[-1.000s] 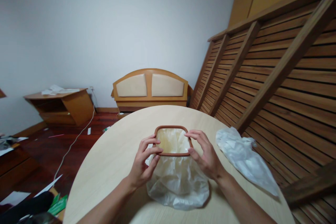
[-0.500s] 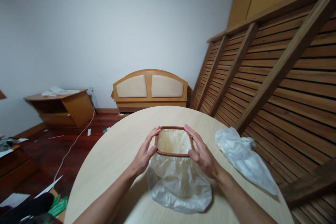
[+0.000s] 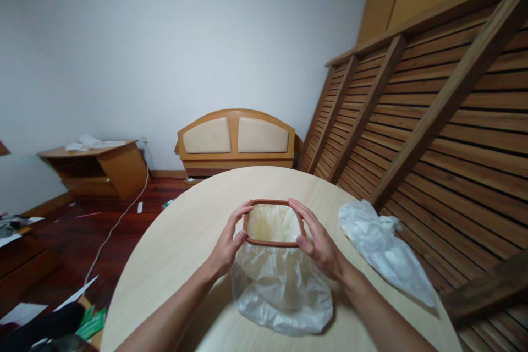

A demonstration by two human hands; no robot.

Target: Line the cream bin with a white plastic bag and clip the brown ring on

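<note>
Head view: brown rim (image 3: 273, 242) clasped between left hand (image 3: 228, 243), right hand (image 3: 318, 242).

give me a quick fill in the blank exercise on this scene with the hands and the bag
1. The left hand and the right hand both grip a rounded-square rim whose colour is ____.
2. A translucent plastic bag hangs below the rim and bunches on a table whose top is ____ in shape.
3. A second, crumpled white bag lies on the table on the person's ____ side.
Missing words: brown; round; right.
</note>
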